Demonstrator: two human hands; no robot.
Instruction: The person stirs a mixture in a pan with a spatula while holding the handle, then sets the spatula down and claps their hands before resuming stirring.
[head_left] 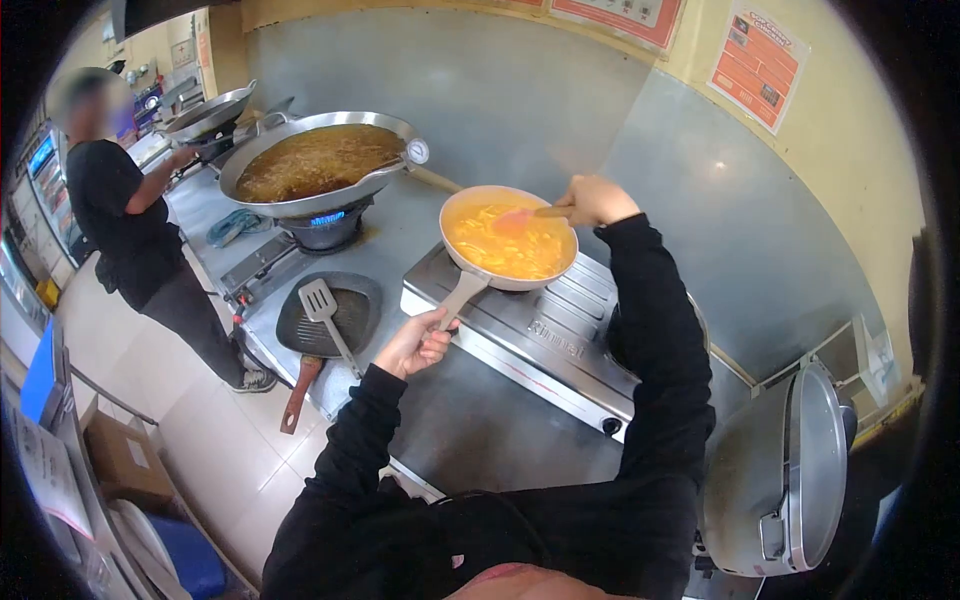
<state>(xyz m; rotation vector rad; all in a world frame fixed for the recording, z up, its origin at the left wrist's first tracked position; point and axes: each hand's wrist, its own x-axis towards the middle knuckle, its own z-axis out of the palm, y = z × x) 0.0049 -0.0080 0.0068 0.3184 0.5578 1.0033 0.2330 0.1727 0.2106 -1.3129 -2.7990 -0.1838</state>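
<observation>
My left hand (418,343) is closed around the pale handle of a frying pan (464,298). The pan sits over a burner of the silver gas stove (560,325). Inside it lies a yellow-orange mixture (487,252) with soft lumps, like egg partly cooked. My right hand (597,201) grips the wooden handle of a spatula (513,222) from the pan's far right side. The spatula's pinkish head dips into the mixture. Left of my left hand, a slotted turner (320,302) rests across a dark square grill pan (352,318).
A large wok (408,128) of bubbling brown oil stands over a blue flame, a thermometer (417,151) at its rim. A person in black (115,190) stands left near another wok (208,113). A big lidded pot (752,480) is at right. A cloth (238,227) lies on the counter.
</observation>
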